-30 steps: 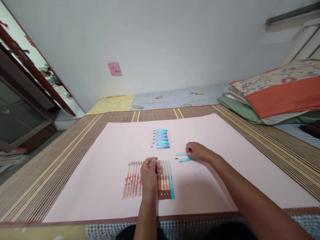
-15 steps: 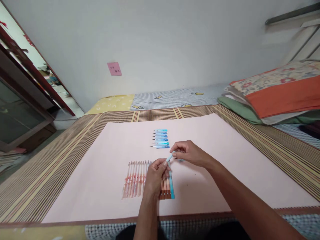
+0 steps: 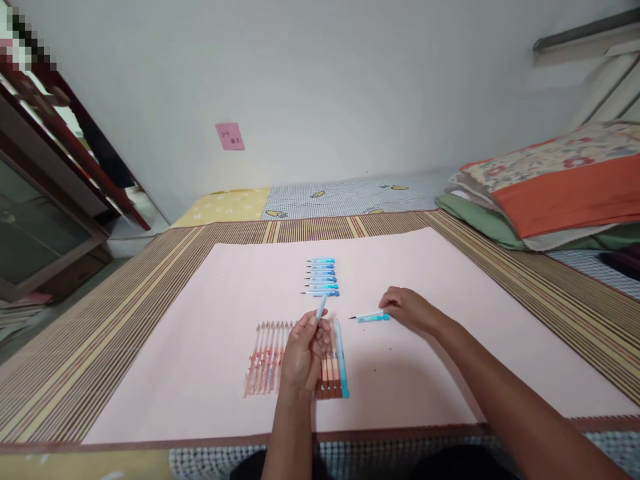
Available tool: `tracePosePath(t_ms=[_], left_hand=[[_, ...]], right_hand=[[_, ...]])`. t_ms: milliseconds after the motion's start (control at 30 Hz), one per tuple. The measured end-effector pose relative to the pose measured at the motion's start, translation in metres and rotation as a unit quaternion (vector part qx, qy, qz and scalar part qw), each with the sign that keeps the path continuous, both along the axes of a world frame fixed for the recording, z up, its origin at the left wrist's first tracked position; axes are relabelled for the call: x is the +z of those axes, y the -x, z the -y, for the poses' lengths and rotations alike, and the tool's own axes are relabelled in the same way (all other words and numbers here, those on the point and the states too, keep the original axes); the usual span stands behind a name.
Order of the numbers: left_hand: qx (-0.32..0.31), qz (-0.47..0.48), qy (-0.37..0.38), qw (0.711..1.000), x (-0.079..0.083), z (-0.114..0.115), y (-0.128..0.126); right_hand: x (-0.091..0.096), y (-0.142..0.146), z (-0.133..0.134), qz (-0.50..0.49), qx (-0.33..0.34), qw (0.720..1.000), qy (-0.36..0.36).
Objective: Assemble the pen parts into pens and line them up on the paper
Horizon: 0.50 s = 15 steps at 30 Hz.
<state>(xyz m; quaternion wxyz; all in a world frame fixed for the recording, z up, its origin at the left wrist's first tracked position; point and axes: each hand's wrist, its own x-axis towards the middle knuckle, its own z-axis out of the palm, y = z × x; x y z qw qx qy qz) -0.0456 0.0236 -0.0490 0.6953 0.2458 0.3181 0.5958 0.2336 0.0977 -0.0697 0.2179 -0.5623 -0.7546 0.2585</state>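
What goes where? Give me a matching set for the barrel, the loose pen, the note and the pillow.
1 barrel
2 loose pen
3 note
4 pillow

a stuck on the wall
b lying on the sheet, at the right hand
c far right, off the sheet
d held in the left hand

Pairs: 1-d, 2-b, 3-a, 4-c.

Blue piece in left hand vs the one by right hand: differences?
The held blue piece is raised in the left hand, pointing up and away; the lying blue piece rests flat and crosswise on the pink sheet, the right hand touching its end. The lying one shows a thin dark tip; the held one shows none. Both are slim and blue.
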Motion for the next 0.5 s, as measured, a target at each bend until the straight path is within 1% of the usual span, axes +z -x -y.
tracePosePath(t_ms=[200,367,500], left_hand=[[0.007,0.015,0.02,1.0,-0.0003,-0.0016,0.0003],[0.003,0.035,0.014,0.999,-0.0029,-0.0011,0.001],[-0.011,0.044,-0.007,0.999,-0.0051,-0.0008,0.0028]], right_hand=[[0.0077,0.0034,0.003,0.034,0.007,0.999,-0.014],[0.0079,0.0068,0.0032,0.032,-0.025,0.999,-0.01],[0.0075,0.0016,0.0009,0.015,-0.051,0.999,0.006]])
